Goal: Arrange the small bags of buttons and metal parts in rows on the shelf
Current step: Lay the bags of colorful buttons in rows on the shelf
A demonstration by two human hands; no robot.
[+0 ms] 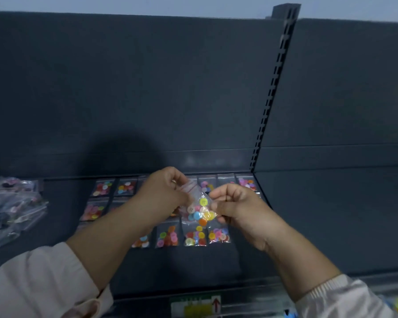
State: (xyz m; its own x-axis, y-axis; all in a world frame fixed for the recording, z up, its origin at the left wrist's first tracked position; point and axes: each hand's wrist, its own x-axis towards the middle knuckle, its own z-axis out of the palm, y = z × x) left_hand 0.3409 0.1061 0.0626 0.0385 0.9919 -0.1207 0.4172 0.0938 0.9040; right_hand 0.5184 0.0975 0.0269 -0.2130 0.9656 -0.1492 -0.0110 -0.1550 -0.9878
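Note:
A small clear bag of coloured buttons point(199, 211) hangs in the air above the dark shelf point(193, 267). My left hand point(162, 191) pinches its top edge, and my right hand point(234, 206) pinches its right side. Under my hands, small button bags lie flat in three rows: a back row point(125, 187), a middle row point(92, 211) and a front row point(218, 235). My forearms hide parts of the middle and front rows.
A loose heap of unsorted clear bags point(12, 207) lies at the shelf's left. A slotted upright post point(271, 95) divides the dark back panel. A label strip point(195, 305) runs along the shelf's front edge. Bare shelf lies in front of the rows.

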